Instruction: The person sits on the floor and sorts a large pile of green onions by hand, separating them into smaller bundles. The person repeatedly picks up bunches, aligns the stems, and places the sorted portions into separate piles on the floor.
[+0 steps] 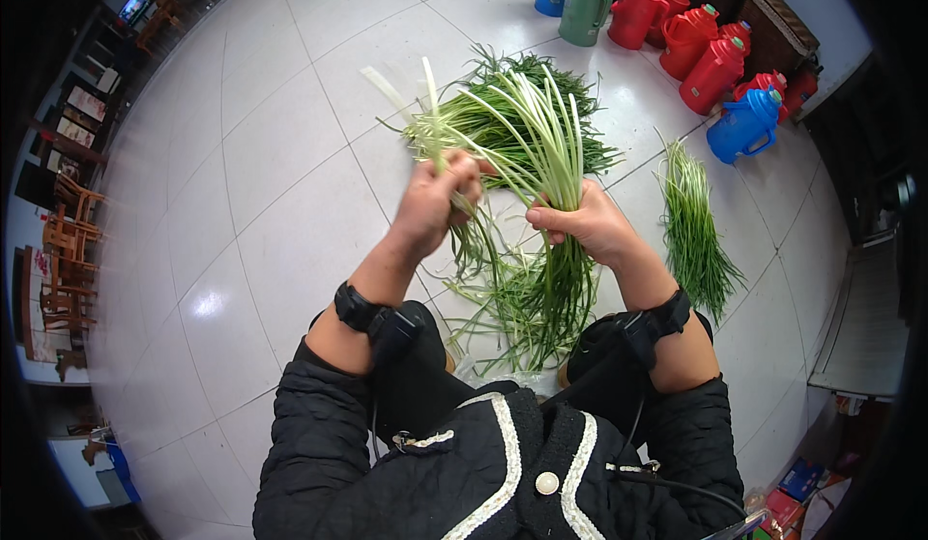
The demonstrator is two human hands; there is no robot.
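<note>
My right hand (585, 223) is wrapped round a thick bunch of garlic chives (565, 158). Their pale stalks fan out upward, and the green leaves hang below the fist toward the floor. To its left, my left hand (440, 202) is closed on a few chive stalks (432, 115); pale ends stick up above the fingers, somewhat blurred. Beyond both hands lies a large heap of chives (493, 90), with its pale ends to the left. Loose green trimmings (503, 303) are scattered on the floor beneath my hands, between my feet.
A separate neat bundle of chives (694, 231) lies on the tiled floor to the right. Several red thermos flasks (710, 74), a green one (586, 3) and blue ones (744, 126) stand at the far right. Wooden chairs (70, 235) and tables line the left side.
</note>
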